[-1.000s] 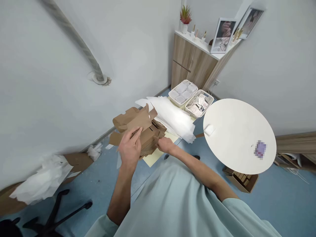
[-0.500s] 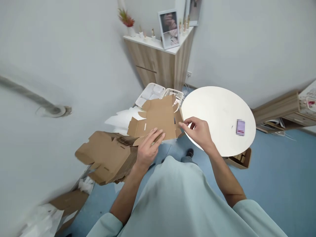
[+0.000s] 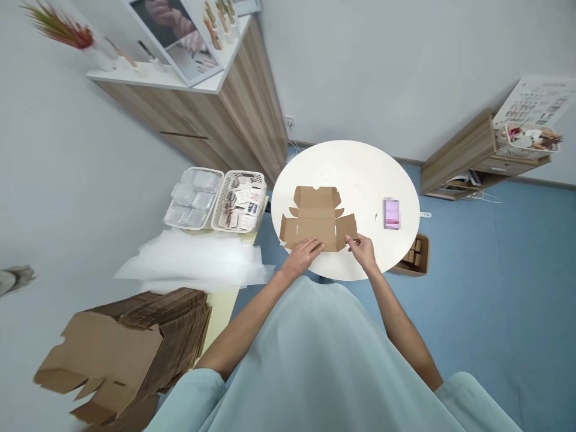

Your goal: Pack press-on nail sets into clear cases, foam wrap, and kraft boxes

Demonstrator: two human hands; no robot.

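Note:
An unfolded brown cardboard box blank (image 3: pixel 317 227) with side flaps and slots lies over the near-left part of a round white table (image 3: pixel 360 168). My left hand (image 3: pixel 302 255) holds its near edge, with the fingers close together across the top of the cardboard and the thumb out of sight. At the right side flap, my right hand (image 3: pixel 361 249) pinches the near corner between thumb and fingers. To my left leans a thick stack of similar flat cardboard box blanks (image 3: pixel 117 354).
A phone (image 3: pixel 391 213) with a blurred screen lies on the table's right side. Left are white foam sheets (image 3: pixel 193 258), a basket of clear packs (image 3: pixel 193 198) and a basket of cards (image 3: pixel 238 201). Under the table stands a carton (image 3: pixel 425 255) of small boxes. A wooden cabinet (image 3: pixel 243 108) stands behind.
The cardboard blank has moved right, from beside the foam sheets and baskets onto the round table. Both hands have travelled with it. My view has turned toward the table.

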